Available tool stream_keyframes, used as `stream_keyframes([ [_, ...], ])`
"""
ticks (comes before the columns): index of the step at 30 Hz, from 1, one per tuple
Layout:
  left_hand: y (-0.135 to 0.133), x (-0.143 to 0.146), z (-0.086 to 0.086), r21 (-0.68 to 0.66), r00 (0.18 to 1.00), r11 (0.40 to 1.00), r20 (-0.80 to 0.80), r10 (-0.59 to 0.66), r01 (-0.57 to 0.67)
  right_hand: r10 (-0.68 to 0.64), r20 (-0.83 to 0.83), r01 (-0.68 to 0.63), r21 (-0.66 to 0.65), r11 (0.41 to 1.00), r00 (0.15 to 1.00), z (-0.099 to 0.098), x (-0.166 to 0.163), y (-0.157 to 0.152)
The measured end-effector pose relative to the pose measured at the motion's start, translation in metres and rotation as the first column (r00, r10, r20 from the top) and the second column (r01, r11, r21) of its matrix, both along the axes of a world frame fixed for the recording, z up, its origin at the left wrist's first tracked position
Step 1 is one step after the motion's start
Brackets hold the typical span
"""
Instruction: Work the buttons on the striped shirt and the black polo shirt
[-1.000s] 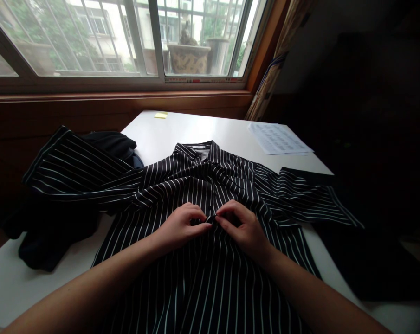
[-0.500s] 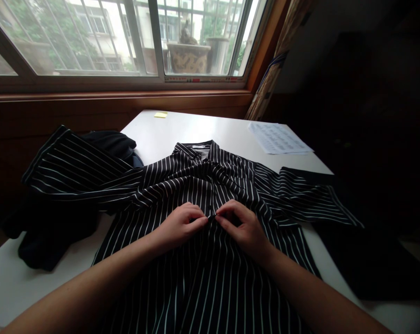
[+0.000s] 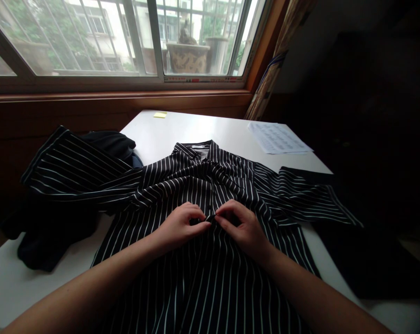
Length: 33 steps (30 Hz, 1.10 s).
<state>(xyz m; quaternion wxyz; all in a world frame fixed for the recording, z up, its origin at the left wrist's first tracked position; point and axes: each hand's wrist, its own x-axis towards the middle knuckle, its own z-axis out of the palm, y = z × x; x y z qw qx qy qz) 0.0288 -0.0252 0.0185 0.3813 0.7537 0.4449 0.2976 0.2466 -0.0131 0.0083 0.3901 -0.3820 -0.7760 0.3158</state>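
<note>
A black shirt with white stripes (image 3: 223, 273) lies face up, its collar toward the window and its sleeves spread to both sides. My left hand (image 3: 184, 225) pinches the edge of its front placket between thumb and fingers. Close beside it, my right hand (image 3: 242, 225) pinches the same placket, with thumb and forefinger nearly meeting the left fingertips. A dark button shows on the placket just above the fingers. Whatever lies between the fingertips is too small and dark to make out.
Beneath the shirt is a white table (image 3: 196, 125). Printed sheets (image 3: 281, 138) lie at its far right and a yellow sticky note (image 3: 160, 114) at the far edge. Dark clothing (image 3: 49, 241) is heaped at the left. A window (image 3: 126, 41) and a curtain (image 3: 270, 74) stand behind.
My left thumb has shifted slightly right and down on the placket, and the pinched edge has tilted. My right hand stays in place.
</note>
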Motion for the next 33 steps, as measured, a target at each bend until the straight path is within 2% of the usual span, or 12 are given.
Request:
stream_keyframes([
  [12,-0.0002,-0.0018,0.0045,-0.054,1.000,0.999,0.028,0.008,-0.007,0.003,-0.005,-0.003,-0.005,1.000,1.000,0.0008,0.0001,-0.0002],
  [33,0.0006,-0.0022,0.0018,-0.056,1.000,0.998,0.022,-0.007,0.009,0.009,-0.010,-0.009,-0.005,1.000,1.000,-0.0022,0.0008,0.0014],
])
